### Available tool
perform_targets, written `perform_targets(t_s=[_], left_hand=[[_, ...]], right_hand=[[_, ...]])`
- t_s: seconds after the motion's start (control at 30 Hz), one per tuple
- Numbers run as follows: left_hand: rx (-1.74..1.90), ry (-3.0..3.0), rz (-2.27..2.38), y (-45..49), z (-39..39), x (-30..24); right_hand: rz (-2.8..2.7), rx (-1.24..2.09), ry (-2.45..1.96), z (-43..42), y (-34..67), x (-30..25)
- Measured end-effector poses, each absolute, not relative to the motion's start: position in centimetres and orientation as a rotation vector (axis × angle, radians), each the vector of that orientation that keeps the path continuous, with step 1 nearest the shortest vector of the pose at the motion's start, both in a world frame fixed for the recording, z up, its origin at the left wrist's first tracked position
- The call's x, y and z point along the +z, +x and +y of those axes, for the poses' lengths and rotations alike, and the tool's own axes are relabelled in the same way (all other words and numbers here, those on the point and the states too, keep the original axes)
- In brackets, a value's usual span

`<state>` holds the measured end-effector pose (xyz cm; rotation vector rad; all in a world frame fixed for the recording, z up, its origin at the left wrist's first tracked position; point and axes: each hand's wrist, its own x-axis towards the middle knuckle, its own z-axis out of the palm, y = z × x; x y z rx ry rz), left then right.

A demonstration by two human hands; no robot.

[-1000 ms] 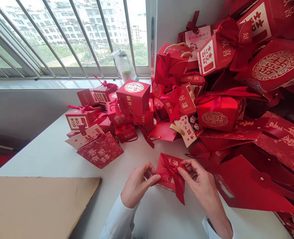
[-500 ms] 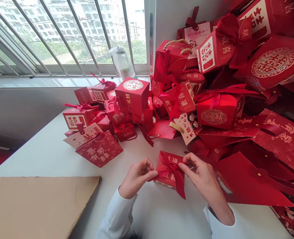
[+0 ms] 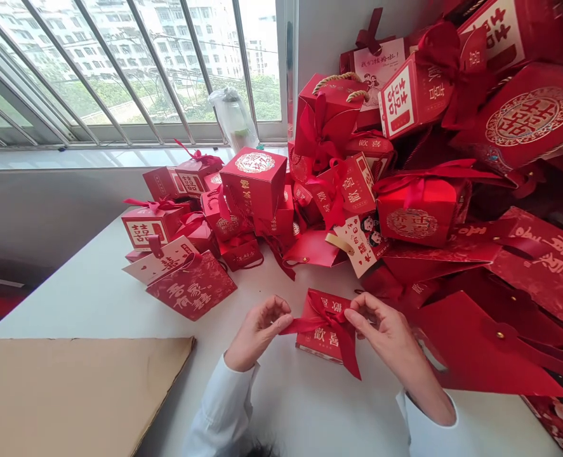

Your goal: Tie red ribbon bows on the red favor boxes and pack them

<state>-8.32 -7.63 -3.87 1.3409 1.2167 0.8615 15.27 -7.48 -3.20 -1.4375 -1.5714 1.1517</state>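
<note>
While it lay flat on the white table point(image 3: 304, 412), one small red gift box point(image 3: 322, 346) carried a red satin ribbon point(image 3: 341, 343) across its top, with printed characters showing below the ribbon. It sat near the table's front edge, tilted slightly on the surface.

Left hand point(image 3: 259, 333): just left of the box, fingertips pinched closed on the ribbon's left tail.
Right hand point(image 3: 383, 327): just right of the box, fingers curled inward at the ribbon's upper end; whether they grasped it could not be told.

Behind the box: a heap of red gift boxes point(image 3: 255, 184), some tied with bows, and a cream tag with a cartoon couple point(image 3: 355, 244).
Right of the box: flat red gift bags point(image 3: 495, 355), touching one another.
Left of the box: a brown cardboard sheet point(image 3: 72, 393), well apart.
Far behind the box: a barred window point(image 3: 119, 70), with a clear plastic bag point(image 3: 233, 117) at its foot.
</note>
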Motion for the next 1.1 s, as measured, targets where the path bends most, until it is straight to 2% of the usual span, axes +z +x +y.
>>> perform_targets(t_s=[0.17, 0.37, 0.67, 0.9, 1.1], left_hand=[[0.912, 1.732, 1.358, -6.9, -8.8, -3.1], [0.988, 1.906, 1.354, -4.6, -9.5, -3.8], [1.186, 2.489, 1.372, -6.8, -8.6, -3.7], [1.297, 2.343, 1.255, -5.0, -9.8, -2.0], [1.317, 2.163, 1.527, -0.3, -9.4, -3.5]], right_hand=[[-1.635, 1.167, -1.431, -7.4, 15.4, -2.6], [-1.758, 1.214, -1.414, -7.0, 15.5, -1.7], [-1.662, 1.18, -1.528, -7.1, 15.1, -2.4], [-1.612, 1.263, -1.423, -6.9, 15.4, -3.0], [-1.558, 1.324, -1.332, -6.9, 15.7, -3.9]])
